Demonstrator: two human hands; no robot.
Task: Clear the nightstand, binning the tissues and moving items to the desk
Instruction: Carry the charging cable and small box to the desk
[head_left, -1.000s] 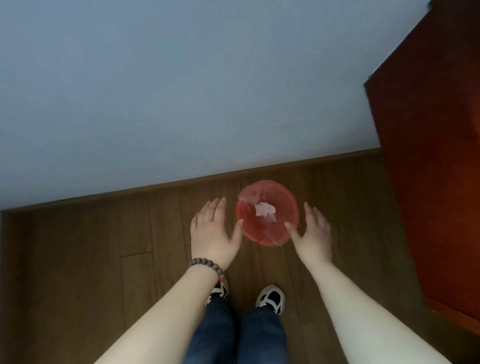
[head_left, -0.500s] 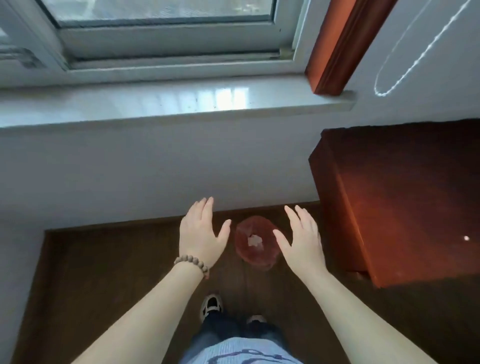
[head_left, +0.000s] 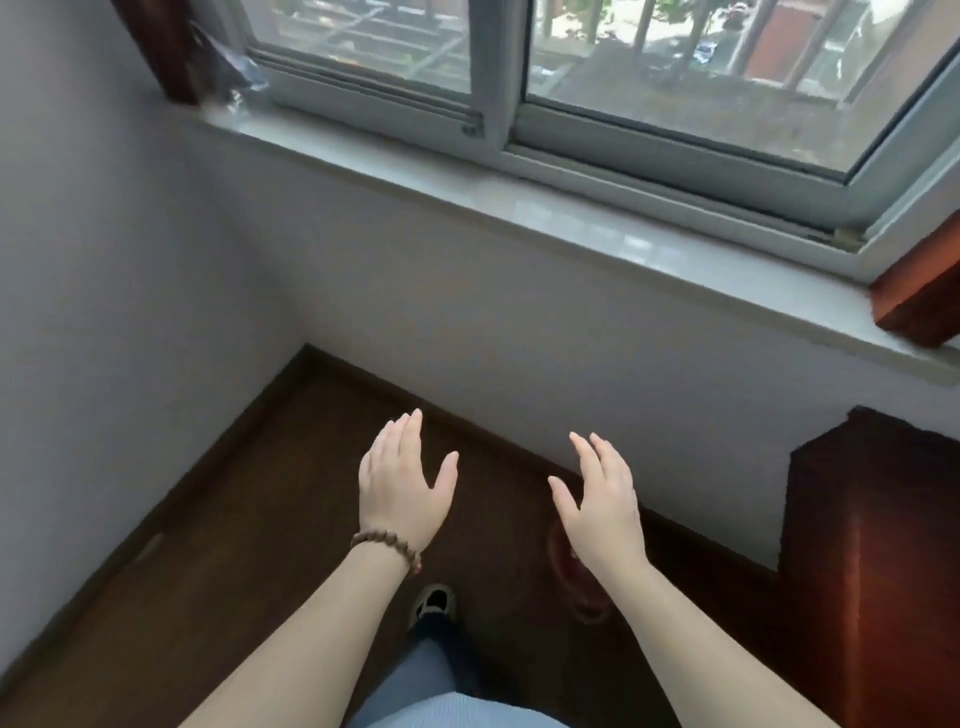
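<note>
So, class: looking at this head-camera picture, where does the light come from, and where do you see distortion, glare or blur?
Head view: daylight enters through the window; the windowsill carries pale glare; the wide lens bows the sill and frame; the floor lies dark, so the red bin behind the right hand looks dim and blurred.

Daylight pours through the window (head_left: 675, 78), glaring off the sill (head_left: 597, 234); the floor (head_left: 234, 519) stays dim, edges bowed, everything slightly smeared.

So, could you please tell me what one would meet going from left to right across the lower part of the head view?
Side wall → left hand → right hand → wooden nightstand. The red bin is left out, since the right wrist overlaps it.
</note>
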